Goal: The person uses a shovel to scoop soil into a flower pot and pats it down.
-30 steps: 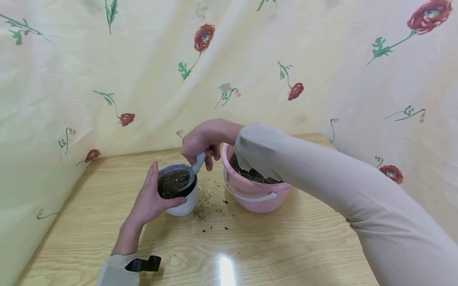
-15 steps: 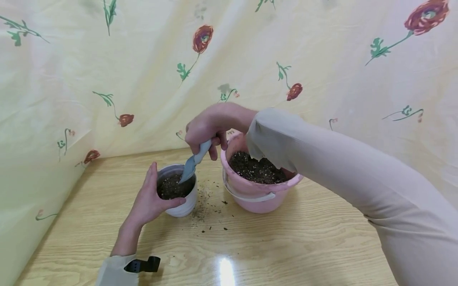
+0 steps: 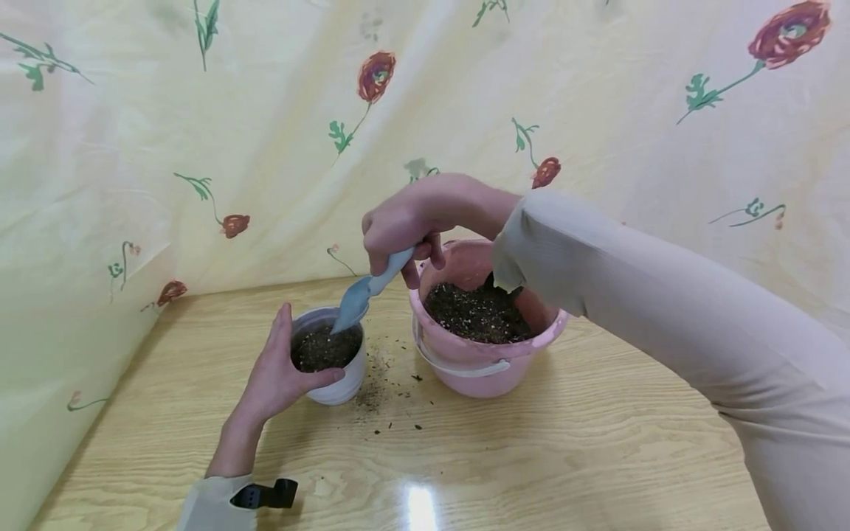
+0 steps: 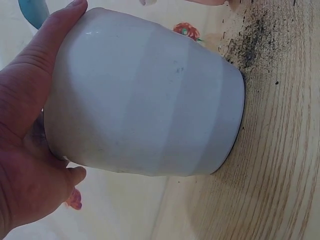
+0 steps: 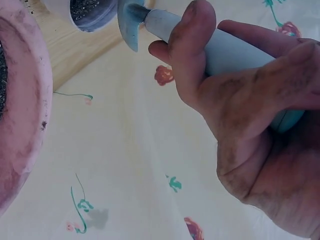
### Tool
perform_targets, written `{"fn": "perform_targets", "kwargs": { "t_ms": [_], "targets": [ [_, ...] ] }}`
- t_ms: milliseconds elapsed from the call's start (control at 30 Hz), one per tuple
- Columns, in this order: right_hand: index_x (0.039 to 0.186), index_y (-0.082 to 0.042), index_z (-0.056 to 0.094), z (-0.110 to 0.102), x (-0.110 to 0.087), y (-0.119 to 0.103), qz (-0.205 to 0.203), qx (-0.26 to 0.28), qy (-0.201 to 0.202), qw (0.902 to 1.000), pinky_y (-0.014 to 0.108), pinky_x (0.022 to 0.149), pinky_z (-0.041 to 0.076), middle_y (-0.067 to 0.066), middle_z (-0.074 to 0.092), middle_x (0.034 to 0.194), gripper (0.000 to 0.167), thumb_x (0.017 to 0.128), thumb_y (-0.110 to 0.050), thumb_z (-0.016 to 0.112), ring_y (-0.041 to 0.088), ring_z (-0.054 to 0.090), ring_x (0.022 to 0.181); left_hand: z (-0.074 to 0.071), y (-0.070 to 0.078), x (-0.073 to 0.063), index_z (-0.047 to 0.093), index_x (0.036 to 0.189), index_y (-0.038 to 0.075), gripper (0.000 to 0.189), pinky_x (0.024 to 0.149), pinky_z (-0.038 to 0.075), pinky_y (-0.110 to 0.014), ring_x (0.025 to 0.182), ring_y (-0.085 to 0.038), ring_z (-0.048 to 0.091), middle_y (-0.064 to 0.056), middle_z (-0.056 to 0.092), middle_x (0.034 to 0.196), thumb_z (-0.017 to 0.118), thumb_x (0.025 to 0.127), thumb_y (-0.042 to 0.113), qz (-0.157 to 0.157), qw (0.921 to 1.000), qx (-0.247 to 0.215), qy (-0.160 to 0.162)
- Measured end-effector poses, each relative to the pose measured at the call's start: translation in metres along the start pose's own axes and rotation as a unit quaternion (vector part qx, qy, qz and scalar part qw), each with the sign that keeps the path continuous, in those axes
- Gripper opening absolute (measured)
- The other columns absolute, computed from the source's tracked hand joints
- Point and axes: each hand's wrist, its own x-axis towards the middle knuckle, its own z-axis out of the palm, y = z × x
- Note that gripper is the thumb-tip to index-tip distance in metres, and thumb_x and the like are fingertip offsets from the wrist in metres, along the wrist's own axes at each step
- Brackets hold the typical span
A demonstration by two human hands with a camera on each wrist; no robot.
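A white flower pot [image 3: 337, 389] with soil [image 3: 327, 350] in it stands upright on the table. My left hand [image 3: 275, 380] holds it from the left, thumb along its near side, as the left wrist view also shows against the pot wall [image 4: 135, 95]. My right hand [image 3: 408, 225] grips the handle of a light blue hand trowel [image 3: 353, 304]. The trowel's blade tilts down to the left over the pot's rim, its tip above the soil. In the right wrist view, fingers wrap round the trowel handle [image 5: 235, 55]; dark dirt marks the skin.
Right of the pot stands a pink bucket [image 3: 481, 382] partly filled with dark soil, its white handle [image 3: 465, 366] hanging down in front. Soil crumbs [image 3: 372, 394] lie on the wooden table [image 3: 518, 457] between them. A flowered cloth [image 3: 285, 133] hangs behind.
My right hand has risen and moved right, lifting the trowel blade out of the pot's soil to above the rim. The left hand and the pot stay where they were.
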Motion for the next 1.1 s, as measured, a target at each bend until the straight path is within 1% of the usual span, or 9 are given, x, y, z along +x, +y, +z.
{"fn": "perform_targets", "kwargs": {
  "t_ms": [100, 233, 333, 400, 500, 667, 733, 933, 1100],
  "targets": [
    [0.067, -0.013, 0.043, 0.000, -0.006, 0.007, -0.007, 0.016, 0.011, 0.9998, 0.024, 0.041, 0.035, 0.006, 0.063, 0.062, 0.024, 0.090, -0.015, 0.049, 0.010, 0.023, 0.042, 0.001, 0.000, 0.001, -0.014, 0.153, 0.019, 0.137, 0.108, 0.022, -0.063, 0.145, -0.040, 0.007, -0.013, -0.006, 0.161, 0.085, 0.065, 0.053, 0.001, 1.0000, 0.005, 0.003],
    [0.076, -0.011, 0.044, -0.002, -0.014, 0.014, -0.022, 0.027, 0.027, 0.9990, 0.025, 0.043, 0.030, 0.006, 0.063, 0.062, 0.015, 0.089, -0.015, 0.051, 0.009, 0.022, 0.042, 0.001, 0.000, 0.001, -0.013, 0.154, 0.018, 0.137, 0.109, 0.021, -0.064, 0.145, -0.040, 0.006, -0.013, -0.005, 0.161, 0.085, 0.065, 0.053, 0.003, 0.9999, 0.004, 0.009],
    [0.084, -0.009, 0.052, -0.003, -0.020, 0.019, -0.033, 0.030, 0.033, 0.9985, 0.024, 0.043, 0.029, 0.007, 0.065, 0.065, 0.009, 0.090, -0.016, 0.050, 0.009, 0.022, 0.042, 0.001, 0.000, 0.001, -0.012, 0.154, 0.018, 0.136, 0.109, 0.020, -0.064, 0.145, -0.039, 0.006, -0.013, -0.005, 0.161, 0.085, 0.065, 0.052, 0.008, 0.9999, 0.002, 0.013],
    [0.087, -0.008, 0.058, -0.005, -0.025, 0.023, -0.043, 0.030, 0.032, 0.9981, 0.024, 0.042, 0.029, 0.007, 0.065, 0.066, 0.013, 0.092, -0.016, 0.050, 0.009, 0.022, 0.042, 0.001, 0.000, 0.001, -0.011, 0.154, 0.018, 0.136, 0.108, 0.020, -0.064, 0.145, -0.039, 0.006, -0.014, -0.004, 0.161, 0.085, 0.065, 0.052, 0.011, 0.9998, 0.002, 0.017],
    [0.106, -0.011, 0.064, -0.007, -0.032, 0.031, -0.047, 0.037, 0.040, 0.9974, 0.025, 0.042, 0.036, 0.008, 0.067, 0.070, 0.020, 0.095, -0.019, 0.050, 0.009, 0.024, 0.042, 0.000, 0.000, 0.001, -0.011, 0.154, 0.018, 0.136, 0.108, 0.020, -0.065, 0.145, -0.040, 0.007, -0.013, -0.004, 0.161, 0.086, 0.064, 0.051, 0.013, 0.9997, 0.002, 0.021],
    [0.129, -0.013, 0.057, -0.011, -0.041, 0.046, -0.047, 0.047, 0.055, 0.9962, 0.028, 0.044, 0.043, 0.008, 0.065, 0.074, 0.034, 0.097, -0.022, 0.051, 0.009, 0.028, 0.042, 0.000, -0.002, 0.001, -0.011, 0.154, 0.022, 0.136, 0.107, 0.022, -0.066, 0.145, -0.040, 0.009, -0.010, -0.003, 0.161, 0.087, 0.063, 0.050, 0.012, 0.9996, -0.005, 0.024],
    [0.126, -0.011, 0.061, -0.012, -0.043, 0.054, -0.062, 0.044, 0.055, 0.9956, 0.028, 0.043, 0.044, 0.007, 0.063, 0.071, 0.033, 0.096, -0.021, 0.050, 0.009, 0.028, 0.042, 0.000, -0.003, 0.001, -0.010, 0.154, 0.023, 0.136, 0.107, 0.022, -0.065, 0.145, -0.038, 0.009, -0.009, -0.003, 0.161, 0.087, 0.063, 0.050, 0.012, 0.9996, -0.008, 0.026],
    [0.105, -0.008, 0.071, -0.012, -0.050, 0.079, -0.114, 0.055, 0.037, 0.9913, 0.026, 0.042, 0.037, 0.006, 0.064, 0.065, 0.027, 0.097, -0.020, 0.049, 0.010, 0.028, 0.040, 0.000, -0.002, 0.001, -0.009, 0.155, 0.020, 0.137, 0.107, 0.022, -0.065, 0.145, -0.038, 0.009, -0.012, -0.001, 0.161, 0.088, 0.062, 0.050, 0.022, 0.9991, 0.002, 0.035],
    [0.109, -0.009, 0.070, -0.012, -0.056, 0.100, -0.116, 0.069, 0.041, 0.9900, 0.025, 0.043, 0.037, 0.010, 0.065, 0.070, 0.027, 0.098, -0.022, 0.049, 0.010, 0.031, 0.041, -0.003, 0.004, 0.001, -0.009, 0.155, 0.021, 0.137, 0.108, 0.021, -0.065, 0.145, -0.038, 0.006, -0.012, -0.002, 0.161, 0.087, 0.062, 0.051, 0.029, 0.9988, 0.014, 0.038]
  ]
}}
